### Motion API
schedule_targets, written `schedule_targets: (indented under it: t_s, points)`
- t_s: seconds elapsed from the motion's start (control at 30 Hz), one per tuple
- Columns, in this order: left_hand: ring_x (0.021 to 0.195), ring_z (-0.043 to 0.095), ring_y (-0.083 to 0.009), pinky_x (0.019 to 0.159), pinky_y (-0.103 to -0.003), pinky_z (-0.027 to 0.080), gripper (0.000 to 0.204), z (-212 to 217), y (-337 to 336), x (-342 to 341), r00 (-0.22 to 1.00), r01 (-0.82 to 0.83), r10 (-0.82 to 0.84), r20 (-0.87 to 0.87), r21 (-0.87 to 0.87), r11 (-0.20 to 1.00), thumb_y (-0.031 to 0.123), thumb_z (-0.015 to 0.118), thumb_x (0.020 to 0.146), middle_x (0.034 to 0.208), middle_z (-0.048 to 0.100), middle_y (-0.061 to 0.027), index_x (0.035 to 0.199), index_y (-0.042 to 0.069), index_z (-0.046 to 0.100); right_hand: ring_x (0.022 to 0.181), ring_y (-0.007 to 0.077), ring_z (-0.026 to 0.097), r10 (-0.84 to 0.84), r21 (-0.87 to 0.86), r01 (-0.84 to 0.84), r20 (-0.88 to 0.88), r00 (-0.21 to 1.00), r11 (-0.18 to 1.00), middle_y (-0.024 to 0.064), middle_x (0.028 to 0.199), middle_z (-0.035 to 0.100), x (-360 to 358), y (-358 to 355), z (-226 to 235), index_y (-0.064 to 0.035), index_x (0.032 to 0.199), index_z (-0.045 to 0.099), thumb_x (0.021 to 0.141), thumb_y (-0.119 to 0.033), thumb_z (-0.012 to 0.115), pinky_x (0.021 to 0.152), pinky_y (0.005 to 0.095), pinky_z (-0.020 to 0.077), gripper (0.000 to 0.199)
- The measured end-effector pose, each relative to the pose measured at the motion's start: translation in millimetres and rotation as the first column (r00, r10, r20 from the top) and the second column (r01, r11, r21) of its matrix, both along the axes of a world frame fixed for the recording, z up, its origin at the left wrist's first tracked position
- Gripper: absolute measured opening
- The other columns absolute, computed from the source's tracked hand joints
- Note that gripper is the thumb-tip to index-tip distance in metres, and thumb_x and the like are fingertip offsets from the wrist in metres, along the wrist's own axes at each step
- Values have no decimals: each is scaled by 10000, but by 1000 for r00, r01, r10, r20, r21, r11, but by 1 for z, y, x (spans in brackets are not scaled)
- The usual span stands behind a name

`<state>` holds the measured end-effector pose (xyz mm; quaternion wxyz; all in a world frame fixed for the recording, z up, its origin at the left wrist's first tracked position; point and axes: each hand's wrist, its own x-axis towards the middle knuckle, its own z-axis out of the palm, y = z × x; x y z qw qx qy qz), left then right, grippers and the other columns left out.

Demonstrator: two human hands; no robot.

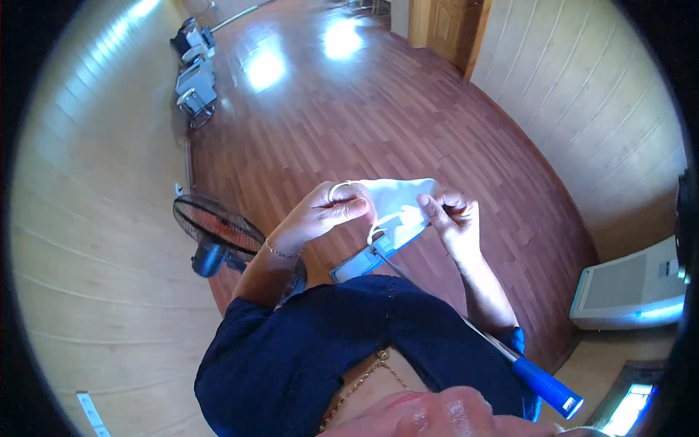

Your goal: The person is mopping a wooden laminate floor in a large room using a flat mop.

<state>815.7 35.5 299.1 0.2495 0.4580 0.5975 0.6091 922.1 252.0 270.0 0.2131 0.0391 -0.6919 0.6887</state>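
Note:
A white cloth point(397, 191) with thin pale bands is stretched between my two hands in front of my chest. My left hand point(336, 209) is closed on its left end, with one pale band looped around the fingers. At the other end, my right hand point(453, 215) pinches the cloth's edge between thumb and curled fingers. Just below the cloth is the flat, light-blue head of a mop point(357, 264). Its thin pole slants across my body to the right and ends in a blue grip point(547, 387); neither hand is on it.
A black fan point(218, 226) stands on my left, near the wall. Grey chairs and equipment point(195, 84) line that wall further off. On the right is a white floor-standing unit point(630, 288). A wooden door point(448, 29) is at the far right, beyond the wood-plank floor point(349, 124).

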Motion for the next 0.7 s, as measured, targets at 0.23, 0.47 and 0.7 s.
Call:
schedule_targets:
  t_s: [0.23,0.47,0.7]
  points:
    - [759,570,-94,707,-238,463,209,22,-28,-33,998,-24,24,55,5,1000,156,528,962,853,643,-29,868,3,634,675,27,477,147,-82,-141,76,986,987,-41,756,471,-10,7,4,-86,844,499,821,59,638,568,190,364,203]
    - [658,491,-57,596,-206,394,307,52,-51,-45,998,-45,48,-37,79,996,244,480,991,765,597,-9,887,7,646,880,121,576,236,-80,-225,181,955,971,57,965,583,-16,7,10,-10,1200,519,835,81,531,795,264,454,376]
    - [667,467,-56,596,-212,372,362,80,-57,-33,995,21,-18,-98,35,999,299,460,995,756,565,-9,909,1,646,629,76,607,199,-59,-191,397,896,980,59,795,642,-27,-1,10,21,1023,605,905,-45,562,538,193,442,142]
